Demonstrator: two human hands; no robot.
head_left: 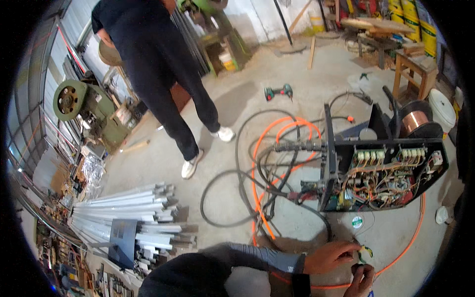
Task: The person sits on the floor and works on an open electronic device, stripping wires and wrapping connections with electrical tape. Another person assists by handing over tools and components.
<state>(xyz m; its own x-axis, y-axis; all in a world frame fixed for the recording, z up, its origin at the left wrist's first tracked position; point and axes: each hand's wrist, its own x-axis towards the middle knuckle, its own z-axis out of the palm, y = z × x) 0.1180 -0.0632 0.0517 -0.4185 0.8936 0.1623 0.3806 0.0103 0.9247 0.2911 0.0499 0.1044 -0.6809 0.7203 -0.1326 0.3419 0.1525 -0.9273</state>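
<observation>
My left hand (330, 257), its arm in a grey sleeve, reaches in from the lower middle with thumb and fingers pinched together. At its fingertips is a small yellow-and-green thing (366, 253), too small to name surely. Just below, my right hand (362, 281) is closed, fingers bent around something dark and mostly hidden. Beyond both hands stands a black machine (327, 173) with its side cover off, baring circuit boards and bundled wires. Between it and my hands lies a round white-and-green roll (357, 222) on the floor.
Orange hose (255, 173) and black cables (204, 200) coil across the floor. A copper wire spool (414, 123) sits on the machine. Farther off lies a cordless drill (278, 92). A person (153, 64) stands at left, near stacked metal profiles (148, 213).
</observation>
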